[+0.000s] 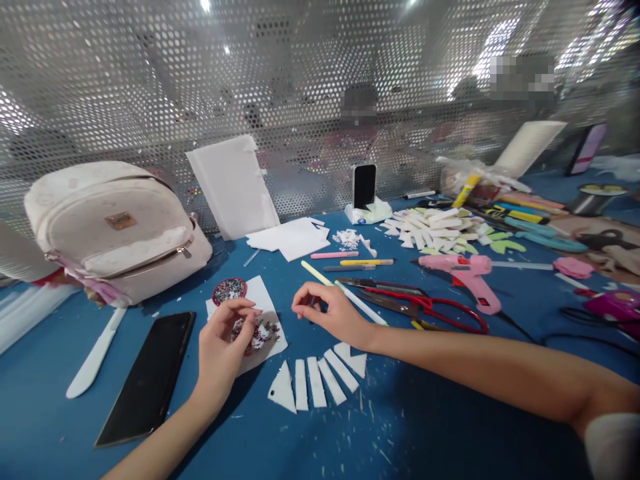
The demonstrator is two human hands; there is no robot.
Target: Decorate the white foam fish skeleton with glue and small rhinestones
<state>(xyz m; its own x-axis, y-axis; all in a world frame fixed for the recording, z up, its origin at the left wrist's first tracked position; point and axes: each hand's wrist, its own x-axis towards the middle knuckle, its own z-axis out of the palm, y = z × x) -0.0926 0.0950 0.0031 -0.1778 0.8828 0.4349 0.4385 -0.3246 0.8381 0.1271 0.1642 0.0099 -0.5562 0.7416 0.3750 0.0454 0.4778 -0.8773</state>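
My left hand (223, 343) hovers over a white sheet (267, 300) strewn with small dark, shiny beads or sequins (265, 335). Its thumb and fingertips come together in a pinch; whatever is in them is too small to make out. Beyond it lies a round red-rimmed lid (229, 291) full of similar bits. To the right of the sheet, my right hand (333, 310) is closed in a pinch above the blue table, its contents hidden. Below both hands, several white foam pieces (316, 382) lie in a curved fish shape, with a dark eye dot on the head piece (283, 389).
A dark phone (149, 377) and white plastic knife (97, 357) lie left, before a pale backpack (115, 230). Red-handled scissors (425, 308), a pink glue gun (467, 270) and pens (367, 263) lie right. Foam scraps (430, 227) are heaped behind, near a perforated metal screen (300, 80).
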